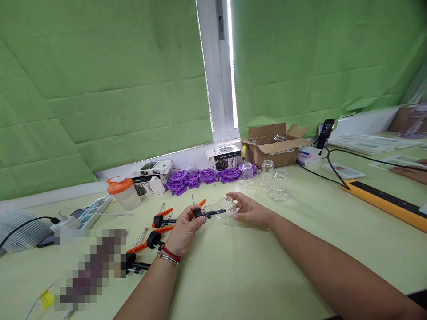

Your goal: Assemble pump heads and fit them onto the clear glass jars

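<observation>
My left hand (188,224) pinches a black dispenser top (197,213) with an orange lever and a thin metal spout. Its black stem (216,213) runs into a clear bottle (218,204) that lies sideways in the air above the table. Fingers of my right hand (251,211) are closed round the wide end of that bottle. Whether the top is fastened to the bottle's neck I cannot tell. Beside my left wrist lie several similar tops, among them one dispenser top (155,240) with an orange lever. Several clear jars (278,186) stand beyond my right hand.
Purple plastic wheel-shaped parts (207,176) lie along the back, near small printed boxes (223,155). An open cardboard box (276,151) stands at the back right. Left are an orange-lidded cup (124,193) and a power strip (96,211). A yellow-black bar (383,202) and another person's hand (412,170) are right.
</observation>
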Action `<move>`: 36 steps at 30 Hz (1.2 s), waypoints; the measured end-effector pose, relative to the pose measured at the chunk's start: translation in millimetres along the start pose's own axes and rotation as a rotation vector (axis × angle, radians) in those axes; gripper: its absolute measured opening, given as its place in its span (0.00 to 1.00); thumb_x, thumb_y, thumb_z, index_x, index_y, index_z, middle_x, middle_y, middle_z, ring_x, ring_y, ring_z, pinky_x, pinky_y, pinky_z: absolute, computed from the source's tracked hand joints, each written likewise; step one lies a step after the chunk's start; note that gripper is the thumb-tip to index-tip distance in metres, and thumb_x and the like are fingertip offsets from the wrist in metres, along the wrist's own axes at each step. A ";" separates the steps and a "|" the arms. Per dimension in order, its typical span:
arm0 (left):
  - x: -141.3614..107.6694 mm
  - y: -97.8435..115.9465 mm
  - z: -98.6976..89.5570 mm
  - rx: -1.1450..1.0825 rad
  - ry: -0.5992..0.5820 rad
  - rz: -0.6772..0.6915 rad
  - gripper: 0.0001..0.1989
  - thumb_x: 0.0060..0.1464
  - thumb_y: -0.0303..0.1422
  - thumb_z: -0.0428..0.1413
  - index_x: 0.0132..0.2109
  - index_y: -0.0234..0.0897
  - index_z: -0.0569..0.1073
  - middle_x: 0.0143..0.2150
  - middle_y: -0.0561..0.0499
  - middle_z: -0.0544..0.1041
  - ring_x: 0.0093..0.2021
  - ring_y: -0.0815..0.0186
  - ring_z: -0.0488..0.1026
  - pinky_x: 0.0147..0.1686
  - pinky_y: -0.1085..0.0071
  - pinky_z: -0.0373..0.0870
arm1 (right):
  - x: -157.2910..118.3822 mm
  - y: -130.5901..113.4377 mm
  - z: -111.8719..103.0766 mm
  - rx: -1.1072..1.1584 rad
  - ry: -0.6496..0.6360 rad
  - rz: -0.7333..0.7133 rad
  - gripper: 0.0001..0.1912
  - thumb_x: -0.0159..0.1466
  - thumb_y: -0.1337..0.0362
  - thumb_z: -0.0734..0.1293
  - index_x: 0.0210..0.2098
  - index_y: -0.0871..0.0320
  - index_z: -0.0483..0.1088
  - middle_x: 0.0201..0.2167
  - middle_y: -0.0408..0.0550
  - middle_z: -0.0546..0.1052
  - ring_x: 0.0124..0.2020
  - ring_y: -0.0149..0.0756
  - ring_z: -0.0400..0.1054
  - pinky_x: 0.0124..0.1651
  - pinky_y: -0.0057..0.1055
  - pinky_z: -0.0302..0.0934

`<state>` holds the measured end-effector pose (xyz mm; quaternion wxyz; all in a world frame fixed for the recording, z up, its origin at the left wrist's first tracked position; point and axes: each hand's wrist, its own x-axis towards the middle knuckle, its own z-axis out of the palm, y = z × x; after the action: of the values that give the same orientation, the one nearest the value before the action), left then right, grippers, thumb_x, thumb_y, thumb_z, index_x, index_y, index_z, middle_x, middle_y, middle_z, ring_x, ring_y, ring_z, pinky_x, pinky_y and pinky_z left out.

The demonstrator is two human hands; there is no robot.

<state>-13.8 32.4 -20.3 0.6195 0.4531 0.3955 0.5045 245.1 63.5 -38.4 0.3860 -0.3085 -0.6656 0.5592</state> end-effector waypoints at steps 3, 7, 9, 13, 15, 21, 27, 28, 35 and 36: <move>-0.9 0.1 -0.3 -0.005 -0.004 -0.006 0.19 0.41 0.29 0.65 0.43 0.39 0.70 0.39 0.53 0.74 0.37 0.71 0.71 0.47 0.69 0.66 | 0.6 0.6 0.3 0.019 0.019 -0.007 0.37 0.52 0.56 0.73 0.58 0.49 0.58 0.55 0.52 0.60 0.42 0.33 0.61 0.47 0.35 0.60; -1.9 -0.1 -0.1 -0.016 -0.001 -0.019 0.20 0.40 0.29 0.65 0.43 0.38 0.70 0.38 0.53 0.74 0.37 0.71 0.71 0.47 0.69 0.66 | 0.8 0.7 0.6 0.018 0.034 0.020 0.35 0.55 0.54 0.70 0.59 0.50 0.58 0.54 0.52 0.62 0.39 0.32 0.63 0.43 0.33 0.60; -2.2 0.0 0.6 -0.013 0.001 -0.024 0.20 0.40 0.29 0.65 0.43 0.38 0.70 0.38 0.53 0.74 0.36 0.71 0.71 0.46 0.69 0.66 | 0.9 0.5 0.8 0.000 0.042 0.043 0.34 0.56 0.52 0.69 0.59 0.51 0.58 0.52 0.53 0.64 0.38 0.32 0.64 0.37 0.30 0.60; -2.9 1.5 3.2 -0.003 -0.009 -0.027 0.20 0.40 0.29 0.65 0.43 0.38 0.70 0.37 0.54 0.73 0.36 0.71 0.71 0.45 0.70 0.66 | 1.6 -0.5 2.1 -0.012 0.059 0.092 0.33 0.58 0.49 0.66 0.59 0.55 0.59 0.46 0.53 0.69 0.32 0.31 0.65 0.29 0.27 0.56; -3.6 2.7 4.6 -0.001 -0.007 -0.032 0.21 0.39 0.29 0.66 0.43 0.38 0.70 0.36 0.54 0.73 0.36 0.71 0.71 0.45 0.70 0.66 | 2.2 -1.2 3.0 -0.006 0.066 0.117 0.33 0.58 0.47 0.66 0.57 0.57 0.60 0.41 0.51 0.71 0.29 0.29 0.64 0.27 0.26 0.53; -5.9 4.7 6.8 0.005 -0.015 -0.044 0.21 0.39 0.29 0.66 0.42 0.38 0.70 0.35 0.54 0.73 0.35 0.71 0.71 0.44 0.70 0.66 | 4.8 -2.6 6.0 -0.016 0.090 0.151 0.29 0.57 0.41 0.62 0.40 0.61 0.69 0.27 0.46 0.73 0.20 0.25 0.58 0.21 0.25 0.44; -6.5 3.8 7.3 0.059 -0.035 -0.017 0.21 0.38 0.30 0.66 0.43 0.38 0.70 0.35 0.53 0.73 0.35 0.71 0.70 0.41 0.71 0.65 | 7.5 0.9 7.0 -0.068 0.143 0.257 0.36 0.58 0.36 0.53 0.38 0.63 0.70 0.17 0.45 0.71 0.13 0.25 0.53 0.18 0.26 0.42; -6.6 3.9 7.7 0.074 -0.031 -0.015 0.21 0.38 0.30 0.66 0.42 0.38 0.70 0.35 0.52 0.74 0.35 0.70 0.70 0.41 0.71 0.65 | 7.9 1.9 6.8 -0.077 0.144 0.263 0.36 0.58 0.35 0.52 0.37 0.63 0.70 0.17 0.45 0.72 0.12 0.24 0.52 0.18 0.26 0.42; -7.4 5.1 10.2 0.070 0.005 -0.029 0.22 0.36 0.29 0.67 0.41 0.38 0.70 0.34 0.53 0.74 0.35 0.70 0.70 0.41 0.70 0.66 | 8.5 5.8 5.7 -0.095 0.155 0.280 0.38 0.59 0.35 0.50 0.40 0.63 0.71 0.22 0.49 0.75 0.14 0.26 0.57 0.16 0.25 0.44; -7.2 4.8 10.0 0.052 0.011 -0.026 0.22 0.36 0.29 0.67 0.42 0.38 0.70 0.35 0.53 0.74 0.35 0.70 0.70 0.42 0.70 0.66 | 7.9 5.2 5.5 -0.080 0.152 0.268 0.38 0.59 0.36 0.51 0.42 0.63 0.70 0.25 0.50 0.75 0.16 0.26 0.59 0.16 0.25 0.46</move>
<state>-7.0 24.1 -12.7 0.6118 0.4612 0.4174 0.4886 236.3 68.3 -42.6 0.3446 -0.4511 -0.6093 0.5536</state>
